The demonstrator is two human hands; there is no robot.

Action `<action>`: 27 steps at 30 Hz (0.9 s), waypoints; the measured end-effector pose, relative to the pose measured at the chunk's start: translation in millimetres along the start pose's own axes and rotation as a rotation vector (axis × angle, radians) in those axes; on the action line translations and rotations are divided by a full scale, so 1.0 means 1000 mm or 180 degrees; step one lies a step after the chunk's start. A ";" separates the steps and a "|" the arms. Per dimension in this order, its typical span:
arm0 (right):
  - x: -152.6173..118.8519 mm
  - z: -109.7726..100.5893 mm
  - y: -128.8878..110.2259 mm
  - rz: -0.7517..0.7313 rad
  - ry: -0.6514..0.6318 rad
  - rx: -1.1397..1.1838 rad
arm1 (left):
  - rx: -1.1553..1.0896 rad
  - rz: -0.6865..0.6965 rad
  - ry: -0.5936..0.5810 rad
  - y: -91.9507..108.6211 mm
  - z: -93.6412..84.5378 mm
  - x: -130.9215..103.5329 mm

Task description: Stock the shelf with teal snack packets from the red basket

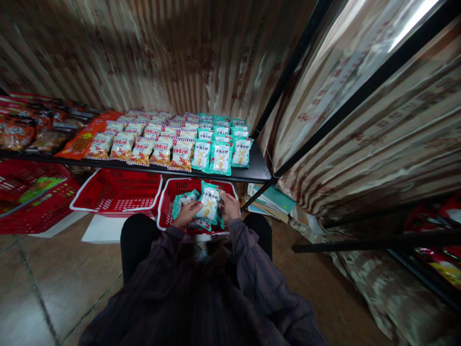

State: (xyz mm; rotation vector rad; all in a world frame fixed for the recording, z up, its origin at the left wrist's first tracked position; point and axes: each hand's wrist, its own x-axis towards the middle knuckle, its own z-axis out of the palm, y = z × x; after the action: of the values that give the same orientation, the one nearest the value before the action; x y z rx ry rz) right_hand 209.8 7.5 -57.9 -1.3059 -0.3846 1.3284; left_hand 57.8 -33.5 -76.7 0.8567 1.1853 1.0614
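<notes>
A green-and-white snack bag is held upright over a red basket between my knees. My left hand pinches the bag's left side. Fingers of my right hand are closed on its right edge. More green snack bags lie in the basket beneath and beside it, partly hidden by my hands. Just above, on the black shelf, stand rows of matching green bags, leaning back one behind another.
White-and-orange snack bags fill the shelf's middle, with orange packets and brown snack packs further left. Two red baskets stand on the floor at left. A black frame post slants at right near cardboard and papers.
</notes>
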 end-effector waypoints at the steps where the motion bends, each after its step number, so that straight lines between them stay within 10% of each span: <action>1: 0.000 0.000 0.000 0.0006 0.0004 0.0002 | -0.0027 -0.0136 -0.0092 0.000 0.000 -0.001; 13: 0.011 0.001 -0.001 0.0184 0.0077 -0.0141 | -0.0195 -0.0029 -0.0490 -0.012 -0.003 0.000; 27: -0.027 -0.025 0.028 0.0448 -0.0636 -0.0810 | -0.1040 -0.0093 0.0730 -0.031 0.003 0.005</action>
State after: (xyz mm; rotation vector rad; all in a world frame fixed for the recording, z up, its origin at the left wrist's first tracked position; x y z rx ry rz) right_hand 209.3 -34.2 -77.5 -1.4342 -0.6261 1.5738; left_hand 66.2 -38.0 -106.3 0.4713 1.1659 1.3117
